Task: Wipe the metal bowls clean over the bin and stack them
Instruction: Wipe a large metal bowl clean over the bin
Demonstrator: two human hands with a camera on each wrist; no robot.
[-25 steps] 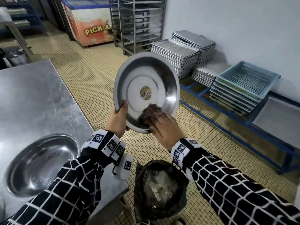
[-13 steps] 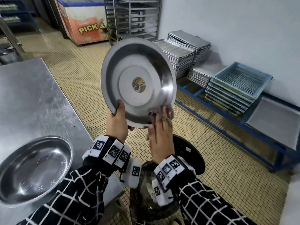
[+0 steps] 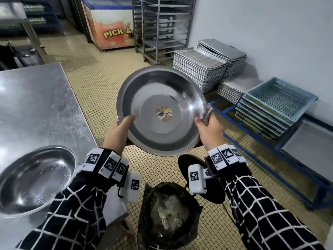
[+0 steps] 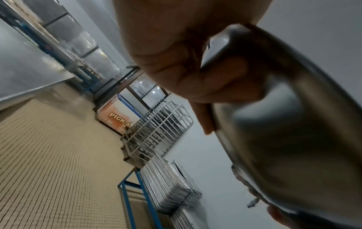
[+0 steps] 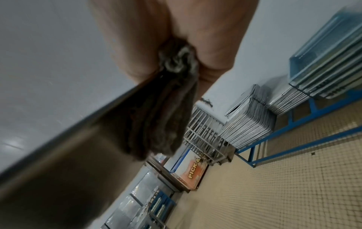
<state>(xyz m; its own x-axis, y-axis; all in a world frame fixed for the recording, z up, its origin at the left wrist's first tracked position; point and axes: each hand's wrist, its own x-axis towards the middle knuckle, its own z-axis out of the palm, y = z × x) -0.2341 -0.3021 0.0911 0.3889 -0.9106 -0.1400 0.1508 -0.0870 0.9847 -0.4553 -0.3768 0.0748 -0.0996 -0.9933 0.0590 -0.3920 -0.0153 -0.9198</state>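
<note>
Dim, cool indoor light; wide-angle edge distortion; wrist views blurred; glare on bowl [image 3: 162, 112].

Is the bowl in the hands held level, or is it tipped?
Tipped. The bowl shows its inside and its sticker to the head camera; the left hand and right hand hold its opposite rims.

Held bowl [image 3: 162, 112]: polished metal, smooth and glossy, with a matt paper label [image 3: 164, 114] at its centre. Second bowl [image 3: 34, 179]: bright reflective metal with small stamped marks. Table [image 3: 36, 98]: brushed sheet metal, semi-gloss, finely scratched. Cloth [image 5: 160, 117]: dark, coarse, fibrous fabric. Bin liner [image 3: 147, 210]: thin black plastic, crinkled and slightly shiny. Trays [image 3: 198, 69]: dull grey metal. Crate [image 3: 277, 98]: pale blue plastic mesh. Floor [image 3: 100, 83]: small matt beige tiles.
</note>
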